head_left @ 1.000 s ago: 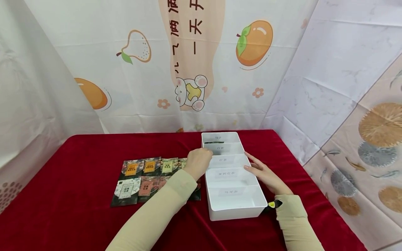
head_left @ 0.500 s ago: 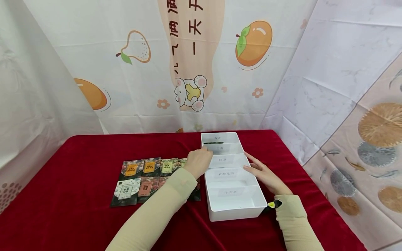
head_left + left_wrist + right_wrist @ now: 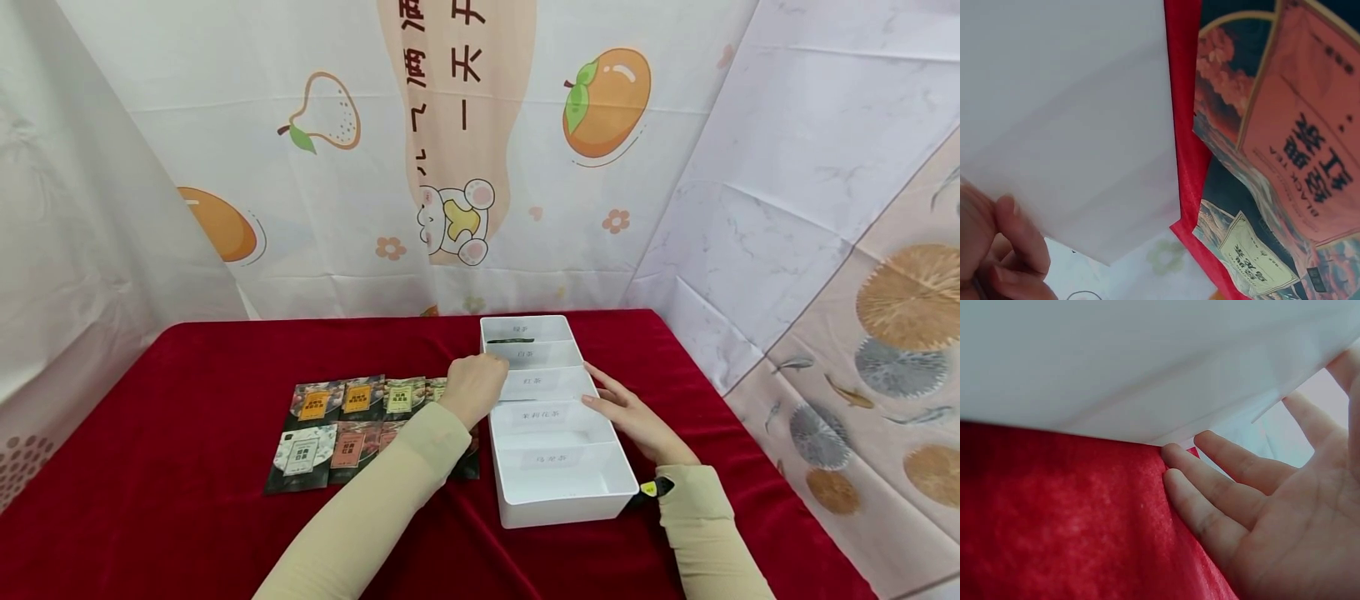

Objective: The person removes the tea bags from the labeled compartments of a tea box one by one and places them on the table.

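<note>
A white divided box (image 3: 567,512) with paper labels stands on the table in the head view. My left hand (image 3: 475,389) is at its left rim with fingers curled; in the left wrist view the curled fingers (image 3: 1022,240) meet the rim, while the thumb's hold is hidden. My right hand (image 3: 637,421) rests against the right wall, its fairly straight fingers touching it. A dark green-edged packet (image 3: 512,340) stands in the farthest compartment. Left of the box, tea packets lie in two rows, including a white-label packet (image 3: 302,454) and a red-label packet (image 3: 348,450); my left arm covers some.
Red cloth (image 3: 202,467) covers the table. A white printed curtain (image 3: 337,217) hangs behind it, with another patterned curtain (image 3: 810,375) on the right. A black and yellow object (image 3: 654,490) shows by my right wrist.
</note>
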A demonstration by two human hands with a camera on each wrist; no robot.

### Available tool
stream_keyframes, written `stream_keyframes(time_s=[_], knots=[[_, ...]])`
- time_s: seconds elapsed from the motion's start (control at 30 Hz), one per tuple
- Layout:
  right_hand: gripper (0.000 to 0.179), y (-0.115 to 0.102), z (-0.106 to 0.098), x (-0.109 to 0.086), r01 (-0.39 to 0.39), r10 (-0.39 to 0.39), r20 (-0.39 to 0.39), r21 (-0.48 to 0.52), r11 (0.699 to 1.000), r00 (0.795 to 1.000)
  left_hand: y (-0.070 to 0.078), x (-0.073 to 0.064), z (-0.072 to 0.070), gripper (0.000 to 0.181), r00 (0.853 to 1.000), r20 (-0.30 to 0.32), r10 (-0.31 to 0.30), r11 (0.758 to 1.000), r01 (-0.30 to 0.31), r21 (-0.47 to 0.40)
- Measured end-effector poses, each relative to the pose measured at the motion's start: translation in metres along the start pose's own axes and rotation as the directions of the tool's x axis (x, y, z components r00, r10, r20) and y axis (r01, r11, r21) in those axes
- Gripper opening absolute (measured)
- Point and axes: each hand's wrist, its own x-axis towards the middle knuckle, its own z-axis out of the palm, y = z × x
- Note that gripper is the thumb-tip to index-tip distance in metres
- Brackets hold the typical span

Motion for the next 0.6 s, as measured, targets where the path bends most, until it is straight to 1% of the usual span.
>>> stream_keyframes(time_s=[0.17, 0.23, 0.33, 0.43, 0.6], knots=[[0.070, -0.0005, 0.0000, 0.0002, 0.000, 0.000, 0.001, -0.001, 1.000, 1.000, -0.0012, -0.0004, 0.0005, 0.016, 1.000, -0.007, -0.019, 0.999, 0.018, -0.030], [0.070, -0.0008, 0.0000, 0.0002, -0.001, 0.001, -0.001, -0.003, 1.000, 1.000, -0.0018, -0.0010, 0.0011, 0.014, 0.999, -0.020, -0.026, 0.999, 0.026, -0.042], [0.070, -0.0009, 0.0000, 0.0003, -0.002, 0.001, -0.005, -0.009, 1.000, 1.000, -0.0027, -0.0020, 0.0022, 0.011, 0.997, -0.054, -0.047, 0.997, 0.044, -0.061], [0.070, -0.0008, 0.0001, 0.0003, -0.006, 0.006, -0.010, -0.012, 1.000, 1.000, -0.0037, -0.0037, 0.0039, 0.011, 0.992, -0.107, -0.061, 0.995, 0.053, -0.079], [0.070, -0.0003, 0.0002, 0.0005, -0.008, 0.008, -0.013, -0.018, 1.000, 1.000, -0.0060, -0.0069, 0.0075, 0.009, 0.981, -0.188, -0.049, 0.994, 0.029, -0.109]])
